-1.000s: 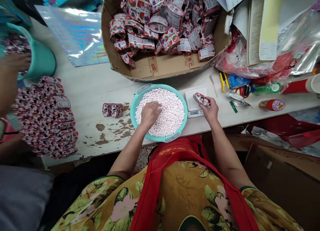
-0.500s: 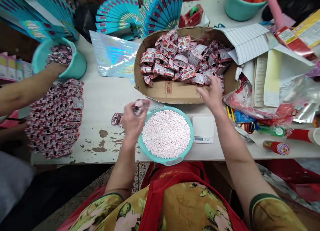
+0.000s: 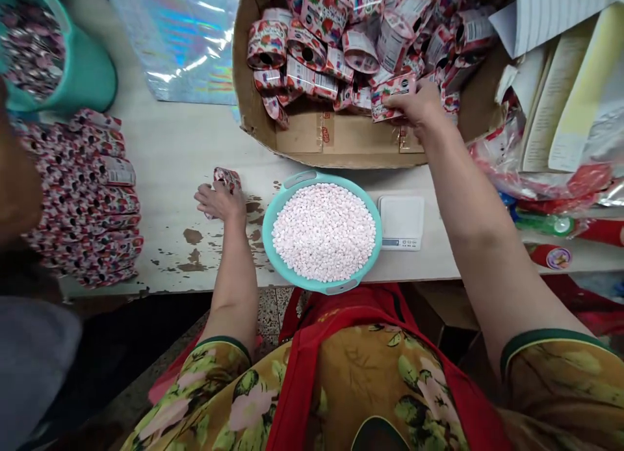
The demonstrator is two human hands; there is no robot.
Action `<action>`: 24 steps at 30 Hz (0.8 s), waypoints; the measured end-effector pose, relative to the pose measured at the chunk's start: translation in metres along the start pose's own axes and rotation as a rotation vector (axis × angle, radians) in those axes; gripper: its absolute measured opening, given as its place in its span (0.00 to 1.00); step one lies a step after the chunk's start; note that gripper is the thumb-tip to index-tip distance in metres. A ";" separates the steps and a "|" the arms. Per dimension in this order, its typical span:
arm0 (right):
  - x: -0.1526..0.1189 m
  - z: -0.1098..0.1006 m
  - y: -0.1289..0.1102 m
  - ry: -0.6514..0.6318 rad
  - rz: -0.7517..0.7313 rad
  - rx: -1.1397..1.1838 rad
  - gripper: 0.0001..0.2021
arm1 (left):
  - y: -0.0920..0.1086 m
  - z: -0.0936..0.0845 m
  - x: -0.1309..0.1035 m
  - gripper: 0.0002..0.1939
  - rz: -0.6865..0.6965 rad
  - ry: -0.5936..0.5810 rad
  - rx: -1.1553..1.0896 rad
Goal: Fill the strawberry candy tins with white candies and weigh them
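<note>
My left hand point(image 3: 221, 201) is on the table to the left of the basin, its fingers curled round a small printed packet point(image 3: 227, 177). The palm and fingers hide part of this packet and whatever lies beneath. My right hand point(image 3: 425, 103) reaches into a cardboard box point(image 3: 331, 155) and pinches a red-and-white strawberry-print packet point(image 3: 392, 97) between thumb and fingers. Many similar open-ended packets point(image 3: 324, 15) lie jumbled in the box. Close in front of me, a turquoise basin point(image 3: 269, 236) is filled with small pale pink candies point(image 3: 324, 236).
Right of the basin lies a white digital scale point(image 3: 402, 220). At left are stacked filled packets point(image 3: 88, 204), a turquoise bucket point(image 3: 92, 71) of small wrapped pieces and a co-worker's blurred arm point(image 3: 17, 171). Papers point(image 3: 570, 106) and plastic bags point(image 3: 546, 178) crowd the right side.
My left hand has moved left and down to the table with its packet. My right hand has gone deeper into the box and taken hold of a packet. The view has shifted closer.
</note>
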State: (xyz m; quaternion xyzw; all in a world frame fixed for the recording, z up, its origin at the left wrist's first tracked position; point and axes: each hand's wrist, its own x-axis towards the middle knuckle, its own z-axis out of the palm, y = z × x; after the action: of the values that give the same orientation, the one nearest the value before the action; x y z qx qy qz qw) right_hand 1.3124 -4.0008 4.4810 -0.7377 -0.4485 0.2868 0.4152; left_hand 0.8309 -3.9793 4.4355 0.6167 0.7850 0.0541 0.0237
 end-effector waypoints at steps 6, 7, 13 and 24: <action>-0.104 -0.056 -0.010 0.229 0.136 0.459 0.24 | 0.001 0.004 0.004 0.15 0.071 -0.054 -0.148; -0.123 -0.060 -0.010 0.265 0.107 0.491 0.22 | 0.000 0.003 0.007 0.13 0.071 -0.052 -0.212; -0.233 -0.058 -0.007 0.341 0.015 0.637 0.24 | 0.011 -0.016 -0.026 0.13 0.227 0.232 -0.408; -0.375 0.031 -0.027 -0.071 0.461 0.559 0.26 | 0.107 0.001 -0.177 0.25 0.860 -0.372 -0.287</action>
State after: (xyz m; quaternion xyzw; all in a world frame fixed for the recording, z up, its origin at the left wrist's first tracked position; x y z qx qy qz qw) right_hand 1.1140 -4.3200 4.5082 -0.6668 -0.1888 0.5100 0.5095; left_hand 0.9767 -4.1257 4.4420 0.8747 0.4262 0.0559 0.2238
